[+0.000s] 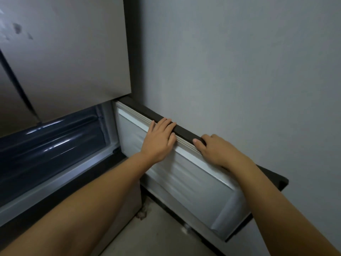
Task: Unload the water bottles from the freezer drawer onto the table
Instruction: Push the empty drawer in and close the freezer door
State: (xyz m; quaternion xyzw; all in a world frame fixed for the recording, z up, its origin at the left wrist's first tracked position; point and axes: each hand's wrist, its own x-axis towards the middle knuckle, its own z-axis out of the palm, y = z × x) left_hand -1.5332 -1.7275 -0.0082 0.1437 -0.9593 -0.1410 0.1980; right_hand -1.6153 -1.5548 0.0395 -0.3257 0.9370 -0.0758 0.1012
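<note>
The freezer door (193, 183) stands swung open to the right, its white inner liner facing me and its dark top edge (184, 133) near the wall. My left hand (158, 139) lies flat on the liner with its fingers reaching onto the top edge. My right hand (215, 150) grips that edge further right, thumb on top and fingers hidden behind it. In the lit freezer opening sits a dark translucent drawer (51, 145), pushed in. No water bottle shows.
The closed grey upper fridge doors (64, 52) hang above the freezer opening. A grey wall (239, 71) stands directly behind the open door. Pale floor (156, 235) with some dirt lies below the door.
</note>
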